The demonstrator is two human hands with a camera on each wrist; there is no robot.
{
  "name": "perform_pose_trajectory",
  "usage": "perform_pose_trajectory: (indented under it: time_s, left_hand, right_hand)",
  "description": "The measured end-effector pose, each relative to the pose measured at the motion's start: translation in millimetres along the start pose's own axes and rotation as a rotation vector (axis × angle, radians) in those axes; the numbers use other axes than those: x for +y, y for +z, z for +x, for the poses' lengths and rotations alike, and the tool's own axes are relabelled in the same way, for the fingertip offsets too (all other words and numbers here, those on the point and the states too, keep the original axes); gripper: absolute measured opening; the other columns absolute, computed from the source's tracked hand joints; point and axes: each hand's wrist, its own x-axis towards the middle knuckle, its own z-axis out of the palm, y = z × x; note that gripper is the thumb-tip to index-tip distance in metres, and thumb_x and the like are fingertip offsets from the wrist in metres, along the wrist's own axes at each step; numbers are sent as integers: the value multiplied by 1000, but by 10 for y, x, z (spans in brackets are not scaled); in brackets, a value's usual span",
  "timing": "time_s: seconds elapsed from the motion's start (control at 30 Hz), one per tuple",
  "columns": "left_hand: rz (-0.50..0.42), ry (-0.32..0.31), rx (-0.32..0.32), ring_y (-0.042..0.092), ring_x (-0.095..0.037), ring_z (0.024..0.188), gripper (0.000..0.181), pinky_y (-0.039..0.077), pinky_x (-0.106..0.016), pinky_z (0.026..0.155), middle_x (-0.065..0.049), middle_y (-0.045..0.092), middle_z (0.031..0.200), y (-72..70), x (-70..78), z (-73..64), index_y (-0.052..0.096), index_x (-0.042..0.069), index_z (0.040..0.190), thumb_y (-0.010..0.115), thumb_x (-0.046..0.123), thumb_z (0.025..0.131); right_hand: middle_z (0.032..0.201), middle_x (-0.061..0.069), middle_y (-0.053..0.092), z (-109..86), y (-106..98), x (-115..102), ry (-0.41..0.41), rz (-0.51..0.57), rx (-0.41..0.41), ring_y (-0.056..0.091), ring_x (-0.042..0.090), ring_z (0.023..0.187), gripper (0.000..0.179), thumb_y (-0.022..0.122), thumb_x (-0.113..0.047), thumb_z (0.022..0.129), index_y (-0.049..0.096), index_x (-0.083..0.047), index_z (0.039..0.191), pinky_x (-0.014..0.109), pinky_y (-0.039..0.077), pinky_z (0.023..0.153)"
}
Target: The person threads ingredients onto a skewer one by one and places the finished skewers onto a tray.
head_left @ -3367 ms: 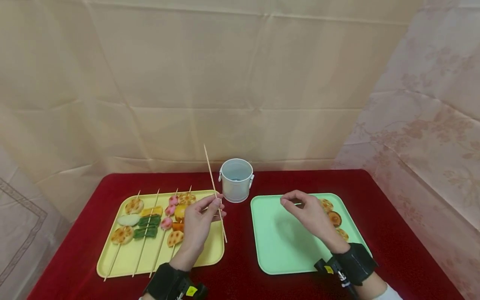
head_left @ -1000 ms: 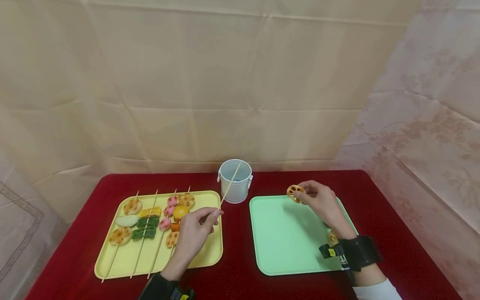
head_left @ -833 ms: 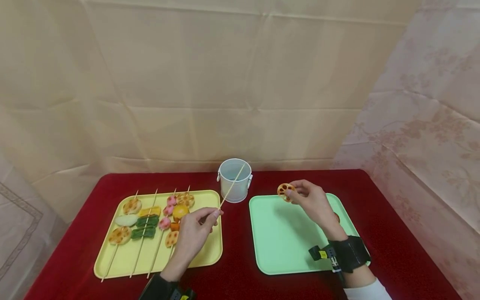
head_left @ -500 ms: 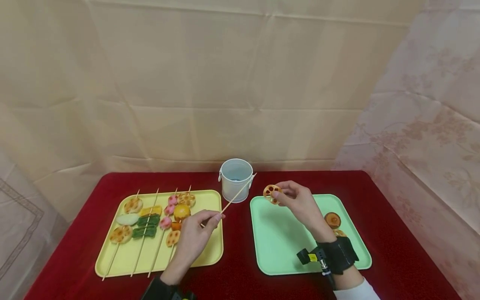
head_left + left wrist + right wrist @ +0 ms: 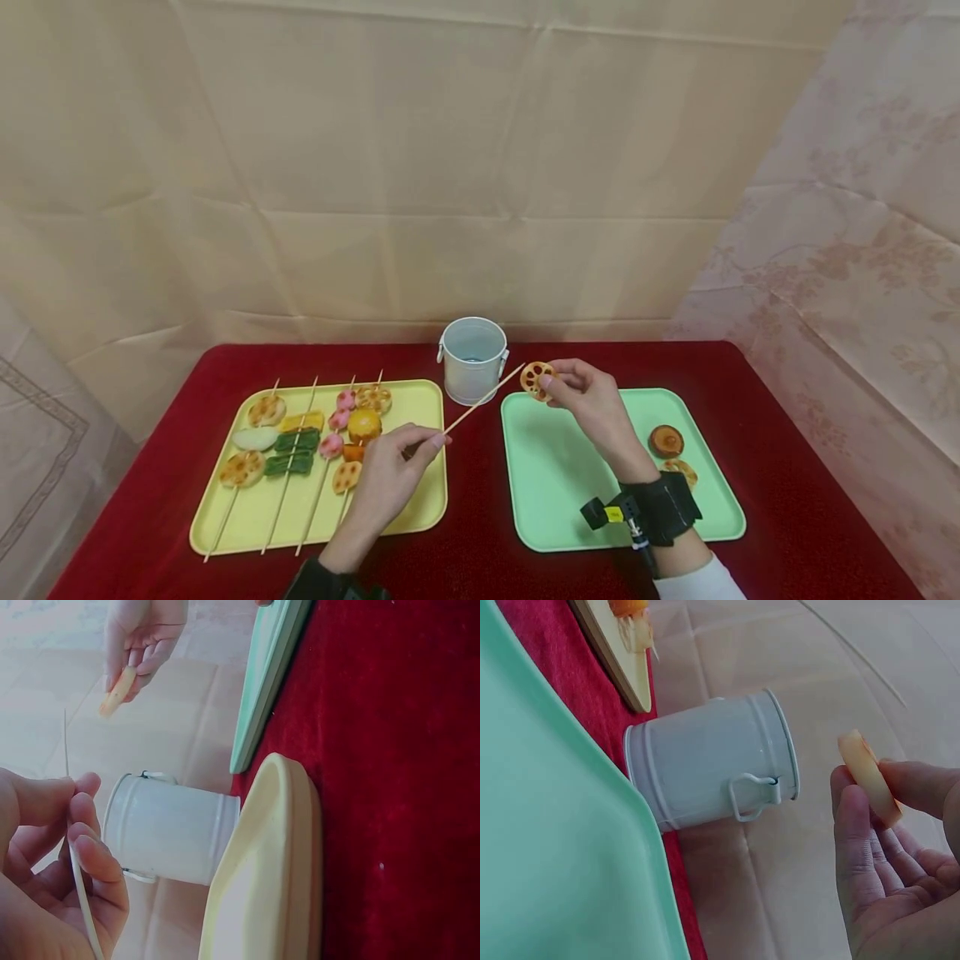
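Note:
My left hand [image 5: 393, 475] pinches a bare wooden skewer [image 5: 483, 400] between thumb and fingers, above the right side of the yellow tray [image 5: 431, 500]. The skewer slants up to the right. My right hand [image 5: 596, 408] holds a lotus root slice [image 5: 538, 381] by its edge over the back left of the green tray [image 5: 555, 508]. In both wrist views, a small gap separates the skewer's tip from the slice [image 5: 870, 776]. A browned mushroom cap [image 5: 665, 442] and another lotus root slice [image 5: 681, 471], partly hidden by the right wrist, lie on the green tray.
Several loaded skewers lie on the yellow tray, among them one with green vegetable pieces [image 5: 292, 452] and one with pink pieces [image 5: 332, 446]. A small white bucket [image 5: 472, 367] stands behind and between the trays on the red cloth [image 5: 480, 508]. A beige curtain [image 5: 450, 167] hangs behind.
My right hand has taken a lotus root slice from the green tray's right side and brought it left. The skewer in my left hand has swung from nearly upright to leaning right, toward the slice.

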Motion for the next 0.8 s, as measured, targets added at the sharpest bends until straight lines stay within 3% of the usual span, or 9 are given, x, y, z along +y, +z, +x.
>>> perform_pose_trajectory:
  time_s: [0.47,0.8]
  left_hand:
    - [36,27,-46,52,-5,65,7,42,-25,60,14,68,75,25,-66,-4,82,17,86,79,13,91]
    - [50,14,-52,52,-4,64,7,42,-24,60,15,67,74,31,-53,-14,82,17,86,80,13,91]
  right_hand:
    - [121,17,70,-17,14,-2,34,216,29,71,19,96,42,70,-26,101,60,-1,133,27,58,86]
    - [122,16,70,-24,21,-12,27,253,30,71,19,98,42,70,-27,101,59,-2,133,28,57,88]
